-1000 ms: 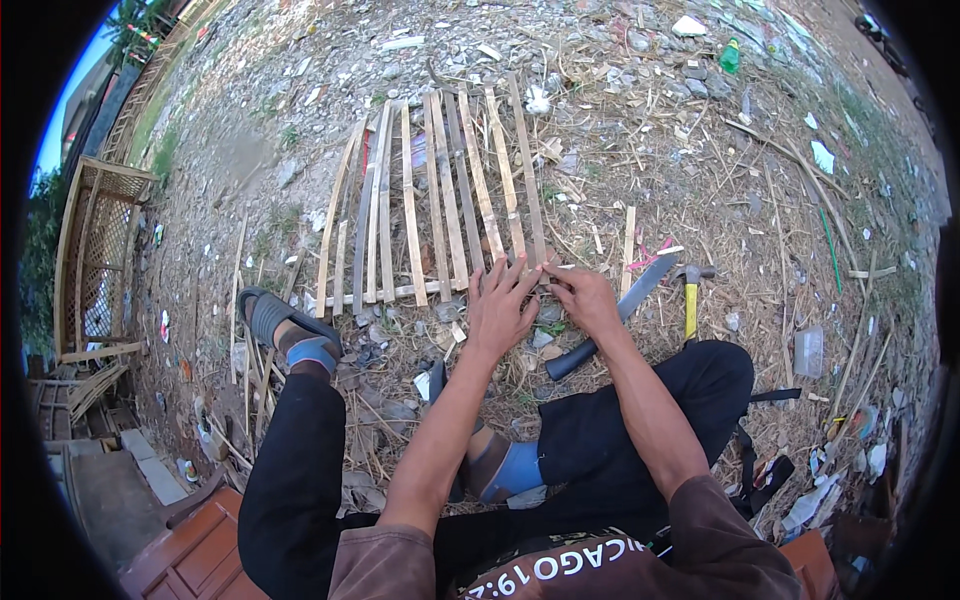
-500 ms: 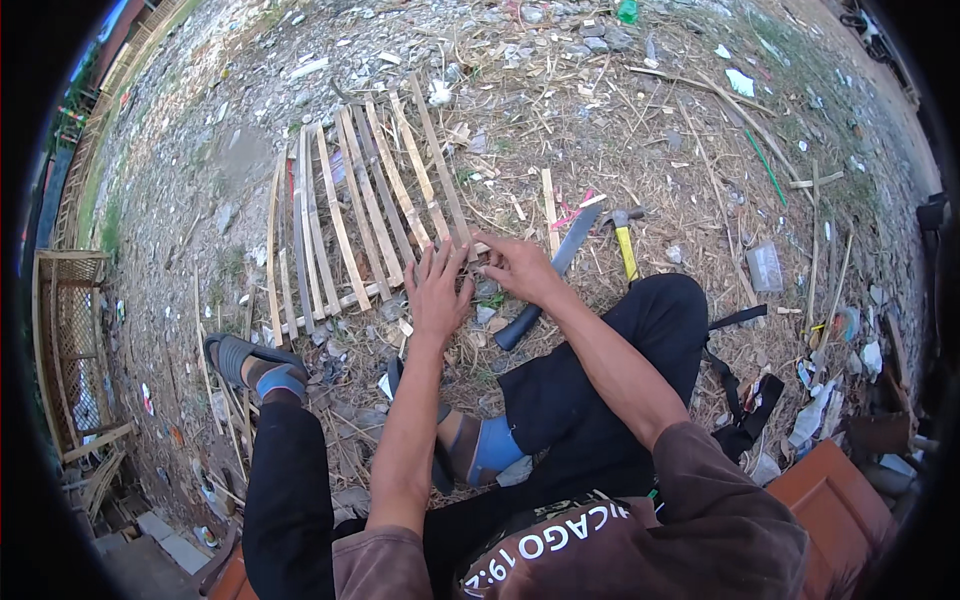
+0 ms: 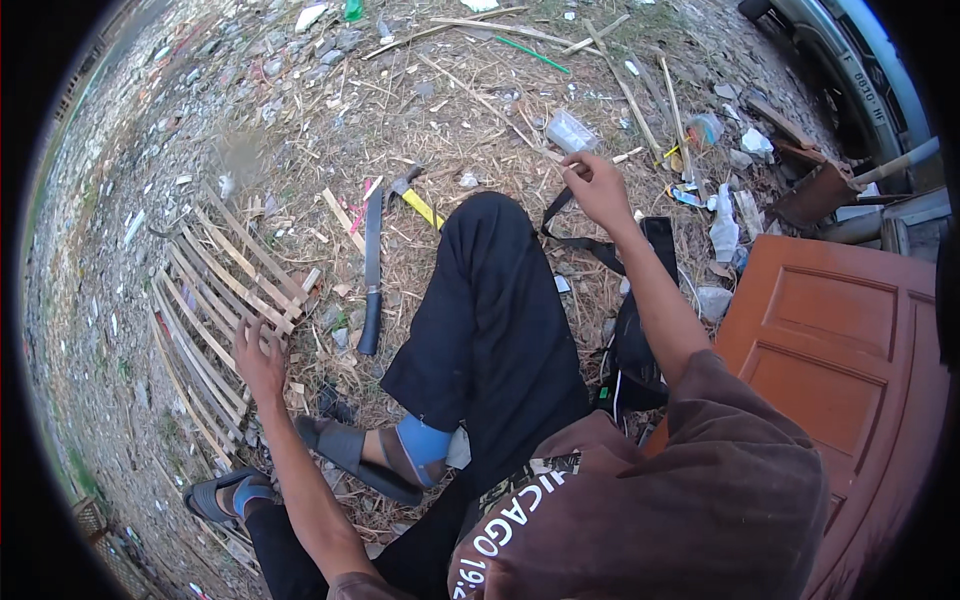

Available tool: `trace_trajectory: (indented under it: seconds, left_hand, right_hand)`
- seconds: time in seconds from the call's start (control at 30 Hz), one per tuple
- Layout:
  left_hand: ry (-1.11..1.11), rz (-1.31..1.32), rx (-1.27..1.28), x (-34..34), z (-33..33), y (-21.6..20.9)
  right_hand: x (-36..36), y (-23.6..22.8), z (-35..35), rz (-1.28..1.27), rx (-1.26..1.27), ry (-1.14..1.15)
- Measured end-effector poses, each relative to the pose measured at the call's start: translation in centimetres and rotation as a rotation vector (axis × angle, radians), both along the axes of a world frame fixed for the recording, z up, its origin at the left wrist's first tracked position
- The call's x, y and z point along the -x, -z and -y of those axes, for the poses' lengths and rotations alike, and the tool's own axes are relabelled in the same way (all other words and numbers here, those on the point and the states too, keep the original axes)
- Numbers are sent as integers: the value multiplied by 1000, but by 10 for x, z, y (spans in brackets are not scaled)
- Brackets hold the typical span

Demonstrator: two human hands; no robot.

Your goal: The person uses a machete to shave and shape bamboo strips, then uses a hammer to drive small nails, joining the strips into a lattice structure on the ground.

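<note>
The bamboo slats (image 3: 215, 300) lie side by side in a loose row on the bare, littered ground (image 3: 300, 120) at the person's left, fanned slightly and crossing one another at their ends. The left hand (image 3: 258, 358) rests on the near edge of this row, palm down with the fingers spread and touching the slats. Just to the right of the slats lies a long knife (image 3: 371, 270) with a dark handle, its blade pointing away from the person, and beside its tip a hammer (image 3: 412, 195) with a yellow handle lies on the dry straw. The person sits with one knee (image 3: 490, 290) in dark trousers raised between the two arms, and a foot in a grey sandal (image 3: 350, 455) set close to the left hand. The right hand (image 3: 595, 185) is lifted off to the right, well apart from the slats, its fingers curled loosely; whether it pinches anything small cannot be told. Near it lie a clear plastic cup (image 3: 570, 130) and a black strap (image 3: 580, 240). A brown wooden door panel (image 3: 830, 340) lies at the far right.
</note>
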State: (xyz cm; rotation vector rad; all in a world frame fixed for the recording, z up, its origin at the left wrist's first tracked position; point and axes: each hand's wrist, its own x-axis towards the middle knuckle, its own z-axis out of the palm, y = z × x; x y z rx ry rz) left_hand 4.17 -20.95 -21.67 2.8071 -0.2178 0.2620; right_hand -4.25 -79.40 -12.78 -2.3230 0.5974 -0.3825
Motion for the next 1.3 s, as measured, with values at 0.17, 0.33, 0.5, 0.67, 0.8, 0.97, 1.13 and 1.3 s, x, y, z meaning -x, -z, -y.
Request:
trace_trajectory:
  seconds: [0.17,0.33,0.5,0.67,0.8,0.97,1.13,1.3]
  left_hand:
    - [-22,-19,48,-5,-68,-25]
    - [-125,-20,245,25,-144,-26]
    - [-297,-75,478,66,-187,-2]
    - [-516,-317,539,75,-193,-14]
    - [-354,-181,376,73,-192,-20]
    - [-364,-126,458,75,-212,-15]
    - [-375,-210,424,79,-216,-9]
    - [-395,-208,491,78,-200,-6]
  right_hand:
    - [-30,51,88,-155,293,182]
    - [-53,80,95,-281,258,208]
    - [-43,81,54,-58,535,8]
    - [-48,78,88,-55,431,193]
    - [-65,72,117,-328,350,68]
    - [-88,74,104,-478,462,-58]
    - [-98,73,85,-558,482,-76]
    - [-95,81,99,-570,397,-53]
